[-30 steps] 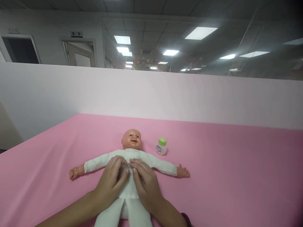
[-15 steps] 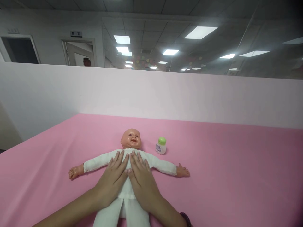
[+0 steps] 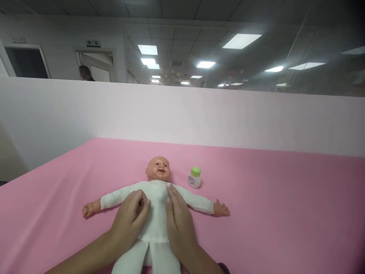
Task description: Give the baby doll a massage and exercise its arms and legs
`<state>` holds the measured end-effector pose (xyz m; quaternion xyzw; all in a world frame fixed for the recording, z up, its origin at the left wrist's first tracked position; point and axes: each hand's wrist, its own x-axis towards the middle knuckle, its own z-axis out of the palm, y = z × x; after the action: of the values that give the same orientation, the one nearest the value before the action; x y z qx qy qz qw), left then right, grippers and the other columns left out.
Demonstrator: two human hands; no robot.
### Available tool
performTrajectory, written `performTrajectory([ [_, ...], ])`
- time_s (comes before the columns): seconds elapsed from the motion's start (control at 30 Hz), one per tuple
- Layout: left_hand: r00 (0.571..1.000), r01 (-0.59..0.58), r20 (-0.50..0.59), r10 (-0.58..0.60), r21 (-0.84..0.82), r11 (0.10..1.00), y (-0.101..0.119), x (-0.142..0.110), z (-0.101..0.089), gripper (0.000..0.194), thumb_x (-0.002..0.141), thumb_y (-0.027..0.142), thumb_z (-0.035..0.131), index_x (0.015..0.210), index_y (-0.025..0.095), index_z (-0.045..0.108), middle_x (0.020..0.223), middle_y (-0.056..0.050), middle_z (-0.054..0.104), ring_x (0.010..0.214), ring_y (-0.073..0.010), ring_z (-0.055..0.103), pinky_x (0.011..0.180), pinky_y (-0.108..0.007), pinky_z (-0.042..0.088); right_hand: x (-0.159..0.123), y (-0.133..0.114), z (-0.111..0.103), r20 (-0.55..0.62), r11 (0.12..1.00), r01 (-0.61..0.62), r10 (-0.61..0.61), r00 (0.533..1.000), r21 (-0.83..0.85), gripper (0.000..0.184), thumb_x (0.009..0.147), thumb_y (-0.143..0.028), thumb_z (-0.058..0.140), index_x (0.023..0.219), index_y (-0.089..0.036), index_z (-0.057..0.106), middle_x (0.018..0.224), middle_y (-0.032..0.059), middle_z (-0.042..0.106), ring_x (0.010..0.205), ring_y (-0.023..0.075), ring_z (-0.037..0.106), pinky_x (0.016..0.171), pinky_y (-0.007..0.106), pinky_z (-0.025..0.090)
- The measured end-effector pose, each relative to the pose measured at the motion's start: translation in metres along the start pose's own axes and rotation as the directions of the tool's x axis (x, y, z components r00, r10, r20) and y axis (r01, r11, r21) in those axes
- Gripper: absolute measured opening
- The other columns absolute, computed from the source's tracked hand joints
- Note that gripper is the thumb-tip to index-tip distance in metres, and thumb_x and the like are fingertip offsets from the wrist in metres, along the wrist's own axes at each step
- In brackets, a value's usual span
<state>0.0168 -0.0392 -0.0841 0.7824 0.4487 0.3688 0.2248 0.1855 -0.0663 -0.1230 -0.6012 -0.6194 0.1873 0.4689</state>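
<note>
A baby doll (image 3: pixel 155 213) in a white suit lies on its back, arms spread, its bald head (image 3: pixel 158 168) at the far end. My left hand (image 3: pixel 129 219) rests at the left side of the doll's chest, its fingers loosely bent, the thumb apart from them and the fingertips partly hidden. Along the right side of the chest lies my right hand (image 3: pixel 180 219), turned on its edge with fingers stretched out and together. Neither hand grips anything. A small clear jar (image 3: pixel 194 180) with a green lid stands right of the doll's head.
Under the doll is a pink padded surface (image 3: pixel 270 205). A white partition (image 3: pixel 199 116) runs along its far edge. Beyond it, part of a person (image 3: pixel 86 73) shows by a doorway, and ceiling lights glow behind glass.
My hands have moved apart, from flat on the middle of the doll's chest to its two sides. My left fingers have bent. The person in the background has moved left.
</note>
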Motion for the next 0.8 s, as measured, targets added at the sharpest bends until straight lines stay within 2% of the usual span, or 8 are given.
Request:
performTrajectory([
  [0.07, 0.999, -0.030, 0.012, 0.030, 0.013, 0.999, 0.002, -0.001, -0.001, 0.034, 0.099, 0.044, 0.036, 0.076, 0.023, 0.046, 0.073, -0.001, 0.056, 0.070, -0.0180, 0.053, 0.067, -0.035, 0.047, -0.001, -0.001, -0.002, -0.031, 0.994, 0.106, -0.105, 0.994, 0.021, 0.051, 0.103, -0.045, 0.026, 0.138, -0.021, 0.055, 0.144, 0.0070, 0.052, 0.138, 0.0210, 0.043, 0.117, 0.046, 0.037],
  [0.13, 0.993, -0.095, 0.067, 0.094, 0.005, 0.995, -0.003, -0.001, 0.000, 0.027, 0.099, 0.042, 0.038, 0.091, 0.023, 0.055, 0.090, -0.005, 0.063, 0.087, -0.0201, 0.059, 0.079, -0.037, 0.051, -0.001, -0.002, -0.004, 0.006, 0.978, 0.208, -0.208, 0.978, 0.013, 0.047, 0.103, -0.041, 0.028, 0.132, -0.022, 0.059, 0.138, 0.0062, 0.058, 0.133, 0.0192, 0.048, 0.116, 0.043, 0.039],
  [0.17, 0.987, -0.127, 0.102, 0.127, -0.005, 0.992, -0.006, 0.000, 0.001, 0.027, 0.099, 0.042, 0.039, 0.104, 0.023, 0.058, 0.106, -0.007, 0.065, 0.101, -0.0216, 0.060, 0.090, -0.039, 0.051, -0.001, -0.003, -0.004, 0.049, 0.971, 0.240, -0.240, 0.969, 0.005, 0.046, 0.103, -0.040, 0.029, 0.134, -0.022, 0.059, 0.139, 0.0055, 0.058, 0.134, 0.0187, 0.048, 0.117, 0.042, 0.038],
  [0.23, 0.973, -0.153, 0.174, 0.152, -0.005, 0.988, -0.013, 0.001, 0.004, 0.040, 0.099, 0.043, 0.040, 0.133, 0.025, 0.051, 0.139, -0.009, 0.056, 0.130, -0.0237, 0.050, 0.112, -0.044, 0.042, 0.000, -0.005, -0.006, 0.162, 0.968, 0.250, -0.244, 0.956, -0.015, 0.048, 0.103, -0.041, 0.030, 0.142, -0.021, 0.051, 0.147, 0.0040, 0.050, 0.140, 0.0185, 0.041, 0.120, 0.042, 0.032],
  [0.33, 0.953, -0.105, 0.293, 0.080, 0.073, 0.992, -0.019, 0.004, 0.004, 0.058, 0.100, 0.049, 0.034, 0.153, 0.025, 0.031, 0.161, -0.006, 0.031, 0.149, -0.0240, 0.027, 0.124, -0.049, 0.024, 0.003, -0.009, -0.007, 0.306, 0.981, 0.184, -0.158, 0.939, -0.058, 0.055, 0.103, -0.046, 0.027, 0.151, -0.021, 0.036, 0.158, 0.0013, 0.032, 0.148, 0.0194, 0.026, 0.125, 0.046, 0.021],
  [0.5, 0.914, -0.111, 0.405, 0.028, 0.183, 0.977, -0.016, 0.006, 0.001, 0.064, 0.100, 0.053, 0.026, 0.157, 0.023, 0.016, 0.164, -0.006, 0.012, 0.152, -0.0227, 0.011, 0.125, -0.050, 0.015, 0.005, -0.011, -0.008, 0.368, 0.980, 0.158, -0.103, 0.924, -0.122, 0.057, 0.104, -0.050, 0.021, 0.155, -0.026, 0.024, 0.162, -0.0034, 0.019, 0.152, 0.0194, 0.013, 0.126, 0.050, 0.009],
  [0.67, 0.921, -0.053, 0.387, -0.049, 0.249, 0.967, -0.020, 0.004, 0.003, 0.069, 0.100, 0.055, 0.026, 0.157, 0.018, 0.012, 0.163, -0.009, 0.005, 0.151, -0.0259, 0.006, 0.124, -0.052, 0.018, 0.006, -0.008, -0.004, 0.345, 0.975, 0.093, -0.019, 0.938, -0.200, 0.061, 0.103, -0.050, 0.020, 0.157, -0.022, 0.014, 0.163, -0.0039, 0.004, 0.153, 0.0209, 0.000, 0.126, 0.050, 0.003],
  [0.8, 0.923, -0.013, 0.368, -0.109, 0.314, 0.949, -0.020, 0.002, 0.005, 0.074, 0.099, 0.056, 0.023, 0.156, 0.011, 0.011, 0.162, -0.013, 0.003, 0.151, -0.0285, 0.007, 0.123, -0.051, 0.021, 0.005, -0.005, -0.001, 0.292, 0.966, -0.007, 0.085, 0.953, -0.258, 0.068, 0.101, -0.051, 0.021, 0.157, -0.013, 0.009, 0.162, 0.0010, -0.005, 0.152, 0.0242, -0.005, 0.125, 0.051, 0.004],
])
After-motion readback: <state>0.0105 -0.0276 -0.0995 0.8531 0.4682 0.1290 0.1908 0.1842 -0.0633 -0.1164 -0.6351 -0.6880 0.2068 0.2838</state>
